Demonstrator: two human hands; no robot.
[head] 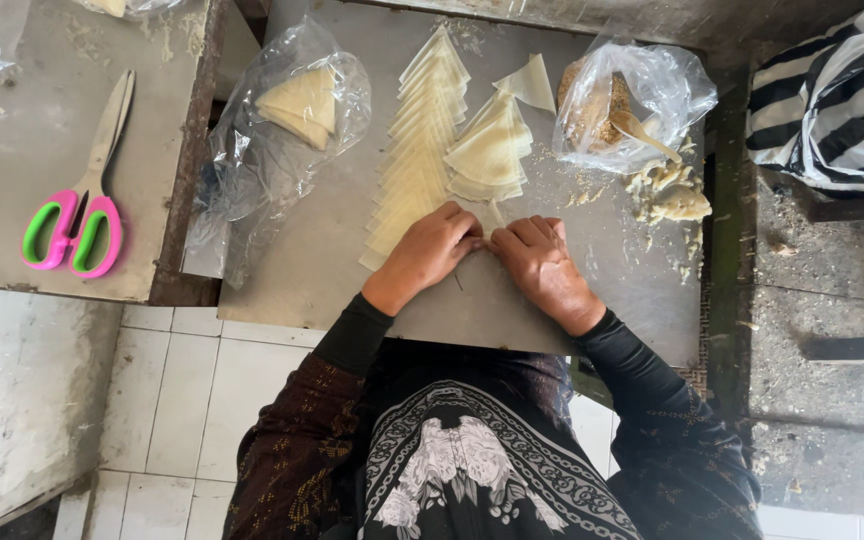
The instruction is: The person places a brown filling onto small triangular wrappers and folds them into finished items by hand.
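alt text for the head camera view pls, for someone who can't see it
Seen from above, a person's left hand and right hand press together on a pale pastry sheet on a grey board, beside a long row of folded pastry triangles. Pink-handled scissors lie far left.

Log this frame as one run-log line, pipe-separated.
left hand: on pastry sheet, grip unclear | right hand: same sheet | pastry sheet: mostly hidden | sheet row: fanned behind | filling bag: right | scissors: left table

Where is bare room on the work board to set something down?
Bare patches: the board's near-left corner below the wrapper bag, and right of the right hand below the crumbs. Crowded: the centre, with pastry rows and both hands.
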